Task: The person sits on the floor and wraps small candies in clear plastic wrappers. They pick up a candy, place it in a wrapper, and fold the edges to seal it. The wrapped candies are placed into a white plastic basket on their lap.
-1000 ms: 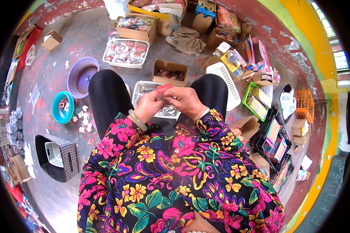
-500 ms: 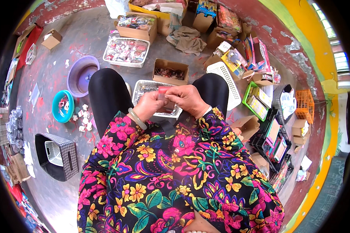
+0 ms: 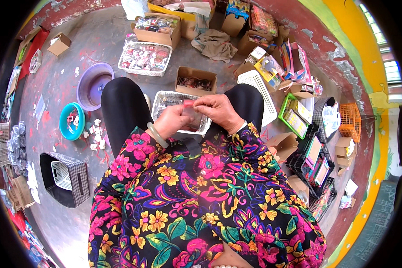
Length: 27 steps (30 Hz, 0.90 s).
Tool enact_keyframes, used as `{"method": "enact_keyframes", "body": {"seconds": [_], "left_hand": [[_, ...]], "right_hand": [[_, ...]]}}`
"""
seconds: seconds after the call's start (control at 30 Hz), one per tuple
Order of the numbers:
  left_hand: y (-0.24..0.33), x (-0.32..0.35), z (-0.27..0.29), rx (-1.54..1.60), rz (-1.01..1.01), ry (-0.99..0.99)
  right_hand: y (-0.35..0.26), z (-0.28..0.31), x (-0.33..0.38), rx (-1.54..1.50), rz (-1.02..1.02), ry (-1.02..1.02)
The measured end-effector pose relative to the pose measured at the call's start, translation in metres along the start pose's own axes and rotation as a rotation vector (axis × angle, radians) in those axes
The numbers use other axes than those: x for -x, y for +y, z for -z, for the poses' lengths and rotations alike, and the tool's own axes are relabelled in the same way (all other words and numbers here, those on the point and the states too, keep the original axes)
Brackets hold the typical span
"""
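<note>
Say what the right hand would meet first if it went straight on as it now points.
The right hand would probably meet the red item in the left hand; depth leaves contact unclear.

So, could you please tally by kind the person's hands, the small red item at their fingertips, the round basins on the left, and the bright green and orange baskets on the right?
Hands: 2 (left hand, right hand)
Small red item: 1
Round basins: 2 (purple basin, teal basin)
Baskets: 2 (green basket, orange basket)
Total: 7
</note>
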<state>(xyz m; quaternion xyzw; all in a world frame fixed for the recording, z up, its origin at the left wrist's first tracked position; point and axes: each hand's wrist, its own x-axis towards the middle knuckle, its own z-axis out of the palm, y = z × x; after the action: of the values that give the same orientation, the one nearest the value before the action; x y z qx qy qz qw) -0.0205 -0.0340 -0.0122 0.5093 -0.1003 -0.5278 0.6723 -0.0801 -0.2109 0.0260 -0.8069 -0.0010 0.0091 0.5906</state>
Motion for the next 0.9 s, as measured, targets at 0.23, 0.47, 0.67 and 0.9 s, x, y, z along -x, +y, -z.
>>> {"method": "enact_keyframes", "body": {"seconds": [0.23, 0.47, 0.67, 0.9], "left_hand": [[-0.003, 0.000, -0.003, -0.442, -0.050, 0.130], [-0.011, -0.006, 0.002, -0.361, -0.073, 0.160], [-0.012, -0.008, 0.002, -0.224, -0.079, 0.089], [-0.006, -0.003, -0.002, -0.265, -0.047, 0.067]], "right_hand": [[0.004, 0.004, 0.002, 0.268, -0.018, -0.030], [-0.014, -0.009, 0.004, 0.279, -0.088, -0.001], [-0.018, -0.012, 0.002, 0.484, -0.047, -0.089], [-0.014, -0.006, 0.000, 0.502, 0.021, -0.267]]}}
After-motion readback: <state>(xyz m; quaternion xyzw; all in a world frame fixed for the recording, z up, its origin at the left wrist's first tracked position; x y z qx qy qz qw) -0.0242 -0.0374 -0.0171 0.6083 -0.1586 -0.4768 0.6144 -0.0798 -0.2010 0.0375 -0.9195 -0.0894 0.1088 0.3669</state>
